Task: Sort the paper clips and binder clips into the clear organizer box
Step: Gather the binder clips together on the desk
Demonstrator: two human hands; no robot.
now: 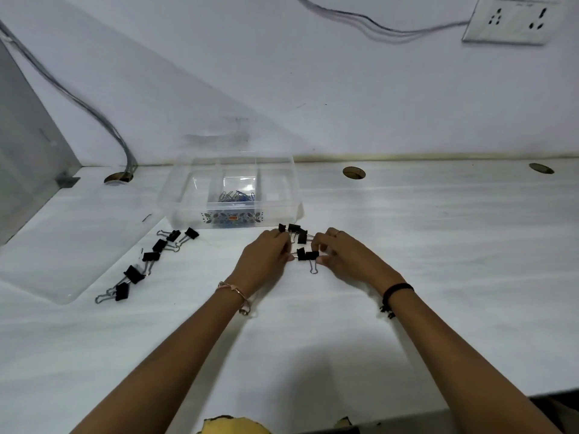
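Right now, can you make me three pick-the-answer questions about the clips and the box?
1. Where do the blue paper clips lie?
A. In the middle part of the clear box
B. On the table by the lid
C. In the left hand

2. What colour are the binder clips?
A. Red
B. Black
C. Yellow

3. What are the two hands doing?
A. Resting flat, apart
B. Closing the lid
C. Gathering binder clips together in front of the box

Answers: 1 A, they show through the clear wall. 2 B, the loose row at the left is black. 3 C, the left hand and right hand close around a small bunch.
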